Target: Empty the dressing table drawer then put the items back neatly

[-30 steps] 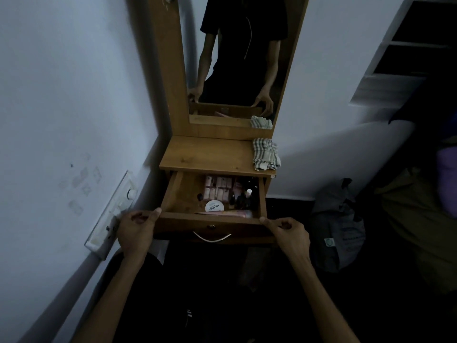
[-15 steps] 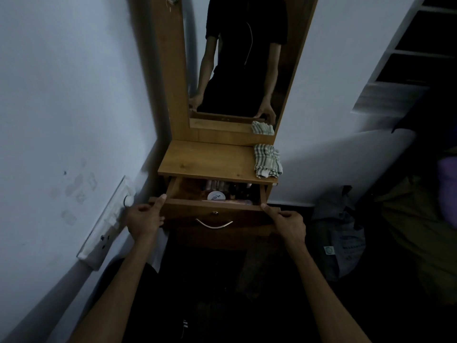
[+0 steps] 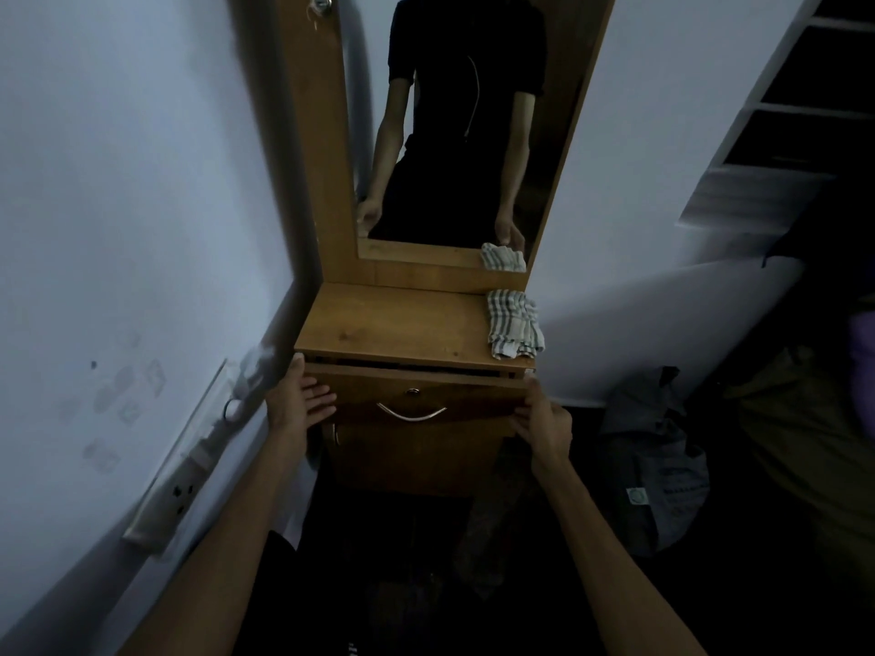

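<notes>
One head-worn camera looks forward and down from close above the dressing table (image 3: 397,324), facing its mirror (image 3: 454,134).

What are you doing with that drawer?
A person stands at a wooden dressing table with a mirror. The left hand lies open against the left end of the drawer front, and the right hand holds its right end. The drawer is almost shut, with only a thin dark gap under the tabletop. A checked cloth lies on the tabletop's right side.
</notes>
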`<state>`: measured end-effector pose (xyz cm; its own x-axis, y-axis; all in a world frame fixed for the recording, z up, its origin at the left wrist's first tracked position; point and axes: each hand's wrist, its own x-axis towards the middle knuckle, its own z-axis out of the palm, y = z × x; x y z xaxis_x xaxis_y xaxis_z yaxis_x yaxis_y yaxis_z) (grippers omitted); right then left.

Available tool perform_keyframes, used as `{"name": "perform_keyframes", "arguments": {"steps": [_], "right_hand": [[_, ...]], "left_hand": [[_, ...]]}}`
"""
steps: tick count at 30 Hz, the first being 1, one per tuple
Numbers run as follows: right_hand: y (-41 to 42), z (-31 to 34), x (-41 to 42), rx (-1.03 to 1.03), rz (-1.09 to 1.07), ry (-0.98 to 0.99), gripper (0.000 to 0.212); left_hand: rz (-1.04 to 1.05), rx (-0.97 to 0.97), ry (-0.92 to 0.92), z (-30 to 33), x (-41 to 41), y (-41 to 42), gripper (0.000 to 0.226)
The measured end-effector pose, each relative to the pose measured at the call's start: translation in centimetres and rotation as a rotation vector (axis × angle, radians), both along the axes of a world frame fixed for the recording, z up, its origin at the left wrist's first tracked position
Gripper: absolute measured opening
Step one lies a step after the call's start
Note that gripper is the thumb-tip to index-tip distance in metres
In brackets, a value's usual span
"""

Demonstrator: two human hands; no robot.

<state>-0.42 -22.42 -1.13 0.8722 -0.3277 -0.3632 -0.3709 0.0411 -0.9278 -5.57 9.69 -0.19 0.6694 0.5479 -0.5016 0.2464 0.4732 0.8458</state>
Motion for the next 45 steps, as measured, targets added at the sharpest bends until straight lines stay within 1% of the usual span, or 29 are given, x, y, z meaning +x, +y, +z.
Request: {"name": "perform_keyframes", "arguments": {"steps": [3, 5, 7, 9, 11, 16, 17, 21, 24, 31, 34, 36, 39, 41, 43, 45], "right_hand": [[0.9, -0.4, 0.3, 0.059, 0.016, -0.005, 0.047], [1.5, -0.9, 0.7, 0.069, 0.043, 0.004, 0.054], [1.6, -2.0, 1.6, 0.075, 0.061, 0.019, 0.073], [1.7, -2.7, 2.4, 0.079, 0.062, 0.027, 0.086], [2.0, -2.0, 2.5, 0.091, 0.075, 0.022, 0.083], [2.6, -0.7, 2.6, 0.111, 0.081, 0.016, 0.057], [2.8, -0.6, 2.7, 0.121, 0.076, 0.013, 0.058], [3.6, -0.4, 2.9, 0.138, 0.074, 0.006, 0.072], [3.9, -0.3, 3.1, 0.144, 0.058, 0.042, 0.097], [3.6, 0.2, 2.8, 0.178, 0.102, 0.019, 0.099], [3.8, 0.5, 2.4, 0.148, 0.121, 0.02, 0.112], [3.8, 0.3, 2.5, 0.141, 0.123, 0.025, 0.115], [3.4, -1.0, 3.0, 0.146, 0.135, 0.059, 0.114], [3.1, -1.6, 3.2, 0.146, 0.133, 0.082, 0.108], [3.1, -1.0, 2.7, 0.128, 0.145, 0.058, 0.094], [3.1, -0.7, 2.3, 0.088, 0.152, 0.003, 0.069]], "left_hand": [[-0.035, 0.019, -0.011, 0.5, 0.6, -0.3, 0.061], [-0.05, 0.038, -0.019, 0.8, 0.9, -0.5, 0.063], [-0.064, 0.039, -0.025, 1.0, 1.2, -0.8, 0.065], [-0.082, 0.039, -0.033, 1.2, 1.5, -1.0, 0.066], [-0.104, 0.046, -0.045, 1.3, 1.8, -1.1, 0.068], [-0.12, 0.043, -0.065, 1.1, 2.1, -1.0, 0.075], [-0.118, 0.041, -0.071, 1.0, 2.2, -0.9, 0.076], [-0.11, 0.024, -0.108, 0.8, 2.4, -0.7, 0.082], [-0.107, 0.03, -0.123, 0.8, 2.6, -0.6, 0.083], [-0.109, 0.002, -0.143, 0.9, 2.5, -0.7, 0.084], [-0.123, -0.012, -0.152, 1.3, 2.2, -1.1, 0.085], [-0.133, -0.012, -0.153, 1.6, 2.0, -1.4, 0.083], [-0.149, 0.005, -0.147, 1.9, 1.6, -1.8, 0.078], [-0.165, 0.02, -0.137, 1.9, 1.4, -2.1, 0.075], [-0.184, 0.031, -0.11, 2.0, 1.2, -2.3, 0.073], [-0.18, 0.051, -0.08, 2.0, 1.0, -2.6, 0.067]]}}
